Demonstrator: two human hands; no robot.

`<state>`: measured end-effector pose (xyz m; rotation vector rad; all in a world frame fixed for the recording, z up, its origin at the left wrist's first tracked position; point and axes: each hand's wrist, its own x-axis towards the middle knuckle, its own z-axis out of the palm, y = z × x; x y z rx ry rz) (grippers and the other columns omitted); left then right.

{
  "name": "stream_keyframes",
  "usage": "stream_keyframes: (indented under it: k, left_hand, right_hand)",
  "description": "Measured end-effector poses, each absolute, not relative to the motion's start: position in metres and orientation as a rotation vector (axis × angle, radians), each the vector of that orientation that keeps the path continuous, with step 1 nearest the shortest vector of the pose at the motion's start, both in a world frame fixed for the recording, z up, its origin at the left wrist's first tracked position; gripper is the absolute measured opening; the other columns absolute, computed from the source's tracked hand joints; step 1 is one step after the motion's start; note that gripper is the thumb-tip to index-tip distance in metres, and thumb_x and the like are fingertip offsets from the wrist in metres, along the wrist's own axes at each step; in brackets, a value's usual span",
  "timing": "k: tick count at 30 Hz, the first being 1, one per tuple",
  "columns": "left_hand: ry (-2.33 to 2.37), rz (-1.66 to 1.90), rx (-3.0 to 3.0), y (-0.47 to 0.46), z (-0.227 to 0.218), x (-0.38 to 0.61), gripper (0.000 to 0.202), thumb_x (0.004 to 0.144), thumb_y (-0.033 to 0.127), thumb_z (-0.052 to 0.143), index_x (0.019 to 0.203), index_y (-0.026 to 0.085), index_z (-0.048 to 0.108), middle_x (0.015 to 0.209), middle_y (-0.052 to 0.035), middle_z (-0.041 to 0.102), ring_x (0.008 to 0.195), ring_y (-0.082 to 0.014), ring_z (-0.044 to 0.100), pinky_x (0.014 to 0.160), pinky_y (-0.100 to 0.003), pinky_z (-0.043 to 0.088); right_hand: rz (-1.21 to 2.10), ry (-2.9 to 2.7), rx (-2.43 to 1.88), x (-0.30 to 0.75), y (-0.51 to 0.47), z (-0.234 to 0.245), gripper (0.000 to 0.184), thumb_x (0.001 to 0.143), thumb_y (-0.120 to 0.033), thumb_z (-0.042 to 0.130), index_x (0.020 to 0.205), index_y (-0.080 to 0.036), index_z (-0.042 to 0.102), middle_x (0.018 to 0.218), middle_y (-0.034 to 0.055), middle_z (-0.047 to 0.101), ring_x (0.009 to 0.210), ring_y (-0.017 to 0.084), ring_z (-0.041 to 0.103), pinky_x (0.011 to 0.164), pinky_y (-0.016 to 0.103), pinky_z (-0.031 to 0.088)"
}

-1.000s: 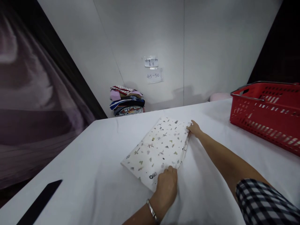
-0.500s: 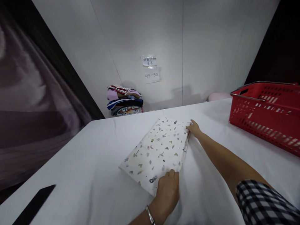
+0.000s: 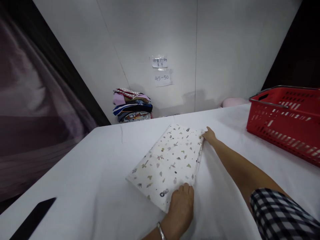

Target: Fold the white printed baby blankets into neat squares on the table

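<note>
A folded white cloth (image 3: 165, 160) printed with small plants and figures lies flat on the white-covered table (image 3: 107, 186). At its near right corner my left hand (image 3: 182, 205), with a silver bangle at the wrist, is closed on the edge; the fingertips are partly hidden. My right hand (image 3: 209, 135) reaches out from a black-and-white checked sleeve and pinches the far right corner of the same cloth. Between the two hands, the right edge shows several stacked layers.
To the right stands a red perforated basket (image 3: 285, 123) with a metal handle. A pile of folded fabrics (image 3: 132, 106) sits beyond the far edge, below paper labels (image 3: 162, 78) on the wall. A black flat object (image 3: 33, 218) lies at the near left, and a purplish curtain (image 3: 37, 116) hangs at left.
Both hands have shifted slightly to the right, drawing the cloth's right edge a little outward. Each keeps its grip on its corner.
</note>
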<state>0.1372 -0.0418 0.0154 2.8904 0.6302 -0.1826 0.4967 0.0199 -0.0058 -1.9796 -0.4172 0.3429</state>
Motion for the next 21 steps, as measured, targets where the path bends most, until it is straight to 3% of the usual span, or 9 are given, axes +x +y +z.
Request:
stream_keyframes:
  k: [8,12,17,21]
  left_hand:
    - [0.639,-0.166,2.872,-0.043,0.014,0.138,0.032,0.072,0.002,0.044,0.100,0.018,0.050,0.097,-0.0067,0.052,0.088,-0.0214,0.049,0.072,-0.033,0.040]
    - [0.664,-0.142,2.809,-0.045,0.020,0.134,0.035,0.072,0.005,0.044,0.103,0.019,0.051,0.099,-0.0064,0.052,0.090,-0.0222,0.048,0.076,-0.036,0.040]
    - [0.648,-0.036,2.746,-0.046,0.020,0.118,0.046,0.077,0.020,0.050,0.123,0.023,0.044,0.114,-0.0071,0.051,0.103,-0.0241,0.044,0.089,-0.039,0.035]
    - [0.606,-0.114,2.848,-0.046,0.010,0.113,0.050,0.077,0.017,0.049,0.127,0.021,0.044,0.114,-0.0089,0.053,0.099,-0.0253,0.047,0.085,-0.040,0.037]
  right_hand:
    - [0.202,-0.583,-2.081,0.500,0.015,-0.012,0.073,0.066,-0.015,0.060,0.136,-0.015,0.036,0.100,0.0046,0.062,0.097,0.019,0.056,0.090,0.032,0.043]
    - [0.190,-0.633,-2.106,0.501,0.012,-0.012,0.071,0.071,-0.020,0.059,0.137,-0.013,0.035,0.109,0.0076,0.060,0.097,0.018,0.056,0.089,0.030,0.042]
    - [0.206,-0.687,-2.160,0.504,0.010,-0.009,0.067,0.074,-0.025,0.058,0.136,-0.013,0.037,0.121,0.0111,0.056,0.105,0.021,0.055,0.090,0.031,0.042]
    - [0.253,-0.797,-2.232,0.505,0.013,-0.003,0.063,0.071,-0.020,0.058,0.132,-0.014,0.044,0.116,0.0102,0.060,0.105,0.022,0.056,0.090,0.031,0.041]
